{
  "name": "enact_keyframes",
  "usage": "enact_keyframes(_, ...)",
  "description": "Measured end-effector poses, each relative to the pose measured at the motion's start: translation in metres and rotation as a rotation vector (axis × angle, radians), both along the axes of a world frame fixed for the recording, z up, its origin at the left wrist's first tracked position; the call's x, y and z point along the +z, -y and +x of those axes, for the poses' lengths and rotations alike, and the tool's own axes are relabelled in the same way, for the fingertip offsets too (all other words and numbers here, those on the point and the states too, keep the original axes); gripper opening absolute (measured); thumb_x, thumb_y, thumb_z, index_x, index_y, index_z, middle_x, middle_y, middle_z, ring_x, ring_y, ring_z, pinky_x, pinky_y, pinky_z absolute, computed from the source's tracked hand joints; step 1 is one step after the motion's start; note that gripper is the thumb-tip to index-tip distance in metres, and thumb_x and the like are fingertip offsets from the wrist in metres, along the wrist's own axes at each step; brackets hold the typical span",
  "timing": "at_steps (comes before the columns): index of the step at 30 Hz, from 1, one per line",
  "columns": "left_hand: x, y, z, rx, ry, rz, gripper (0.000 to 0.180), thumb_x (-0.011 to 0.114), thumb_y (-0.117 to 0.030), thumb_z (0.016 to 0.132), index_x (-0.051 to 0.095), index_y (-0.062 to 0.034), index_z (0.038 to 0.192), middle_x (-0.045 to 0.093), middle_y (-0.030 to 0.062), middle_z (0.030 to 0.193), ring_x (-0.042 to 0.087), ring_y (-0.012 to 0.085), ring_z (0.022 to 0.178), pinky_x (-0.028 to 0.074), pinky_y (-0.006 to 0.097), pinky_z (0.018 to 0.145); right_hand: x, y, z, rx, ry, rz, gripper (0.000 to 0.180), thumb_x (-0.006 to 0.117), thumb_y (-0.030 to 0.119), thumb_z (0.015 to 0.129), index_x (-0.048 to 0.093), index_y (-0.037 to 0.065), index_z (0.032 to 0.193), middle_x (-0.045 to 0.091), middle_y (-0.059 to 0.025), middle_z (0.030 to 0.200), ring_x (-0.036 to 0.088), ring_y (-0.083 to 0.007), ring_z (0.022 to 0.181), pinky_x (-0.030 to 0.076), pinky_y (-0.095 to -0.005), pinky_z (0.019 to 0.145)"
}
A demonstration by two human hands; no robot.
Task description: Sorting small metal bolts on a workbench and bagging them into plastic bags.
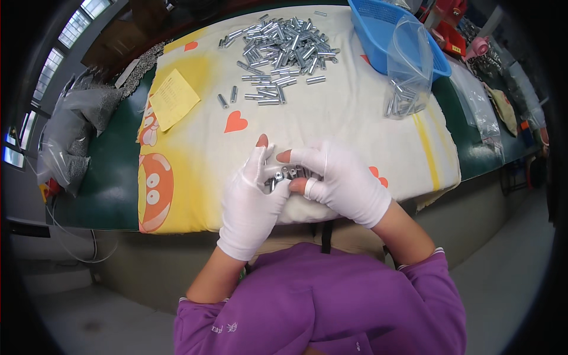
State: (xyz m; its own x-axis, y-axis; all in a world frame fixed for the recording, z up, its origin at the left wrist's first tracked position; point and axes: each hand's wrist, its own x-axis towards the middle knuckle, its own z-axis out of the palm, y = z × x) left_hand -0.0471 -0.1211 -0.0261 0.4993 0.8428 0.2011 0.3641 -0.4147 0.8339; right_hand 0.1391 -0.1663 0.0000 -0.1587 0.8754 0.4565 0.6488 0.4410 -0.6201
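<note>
Near the front edge of the cloth, a small bunch of short silver metal tubes point(286, 173) sits between my hands, some with their ends facing up. My left hand point(247, 195), in a white glove with bare fingertips, curls round the bunch from the left, thumb against it. From the right my right hand point(349, 183), gloved the same way, closes over it with thumb and forefinger. Fingers hide much of the bunch. Farther off lies a big loose pile of similar tubes point(290, 44), with several strays on its near side.
A patterned cream and yellow cloth point(201, 177) covers the green table point(106, 195). A yellow paper slip point(174, 100) lies at left. At back right, a clear bag point(408, 71) with tubes leans on a blue basket point(370, 35). Filled plastic bags point(74, 136) stand far left.
</note>
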Motion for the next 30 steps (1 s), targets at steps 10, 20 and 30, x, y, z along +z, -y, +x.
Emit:
enact_keyframes(10, 0.003, 0.005, -0.008, -0.109, -0.070, 0.139, 0.093, 0.071, 0.003, 0.078, 0.018, 0.0032, 0.154, 0.060, 0.0248, 0.129, 0.066, 0.0356, 0.109, 0.053, 0.035, 0.088, 0.014, -0.007, -0.010, 0.250, 0.420, 0.015, 0.013, 0.065, 0.021, 0.084, 0.058, 0.012, 0.091, 0.062, -0.0085, 0.076, 0.065, -0.0297, 0.068, 0.051, -0.0411, 0.055)
enact_keyframes(20, 0.003, -0.001, -0.006, -0.142, 0.003, 0.202, 0.081, 0.069, 0.000, 0.082, 0.026, 0.0024, 0.151, 0.068, 0.0187, 0.113, 0.065, 0.0322, 0.107, 0.051, 0.036, 0.091, 0.029, -0.006, 0.014, 0.192, 0.292, 0.001, 0.010, 0.062, 0.020, 0.086, 0.060, 0.010, 0.085, 0.062, -0.0125, 0.075, 0.065, -0.0323, 0.072, 0.052, -0.0418, 0.061)
enact_keyframes(30, -0.012, 0.001, -0.005, -0.212, 0.021, 0.222, 0.056, 0.067, 0.005, 0.082, 0.050, -0.0027, 0.135, 0.068, 0.0127, 0.107, 0.066, 0.0267, 0.103, 0.051, 0.034, 0.089, -0.001, 0.021, 0.039, -0.150, -0.034, -0.214, 0.029, 0.061, 0.033, 0.094, 0.063, 0.004, 0.089, 0.061, -0.0099, 0.072, 0.063, -0.0234, 0.065, 0.050, -0.0372, 0.061)
